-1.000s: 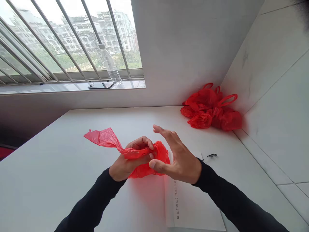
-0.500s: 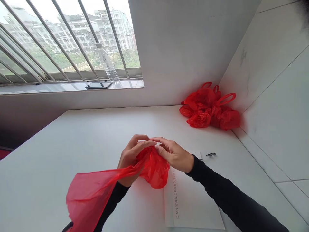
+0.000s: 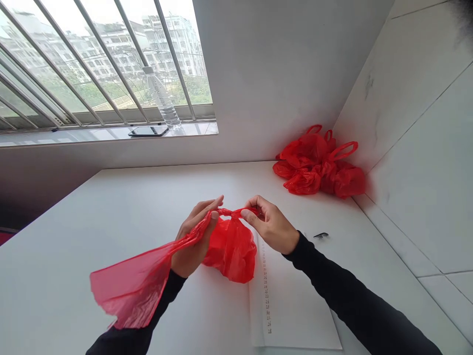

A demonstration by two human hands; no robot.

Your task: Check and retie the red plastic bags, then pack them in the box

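Black cloth sleeves [image 3: 354, 296] reach up from the bottom; a white paper page [image 3: 303, 310] lies on the big white table [image 3: 55, 266], with a line of handwritten numbers [image 3: 268, 305] down its left part; one low down looks like 30, but most are too small to read. The thin red plastic bag [image 3: 236, 254] is between the hands, beside the page, its neck twisted; the left hand [image 3: 192, 254] has nearly straight fingers held together, its thumb closed on the bag's long tail, which hangs over the wrist; the right hand [image 3: 272, 224] has curled fingers, with thumb and fingertip pinching the bag's short end. A small black thing [image 3: 321, 235] lies to the right; farther back, shiny red plastic bags [image 3: 321, 165] sit heaped by the corner; on the pale window sill [image 3: 199, 129] are a flat dark phone [image 3: 148, 131] and a clear plastic bottle [image 3: 162, 101]; metal bars [image 3: 99, 52] and buildings come last.
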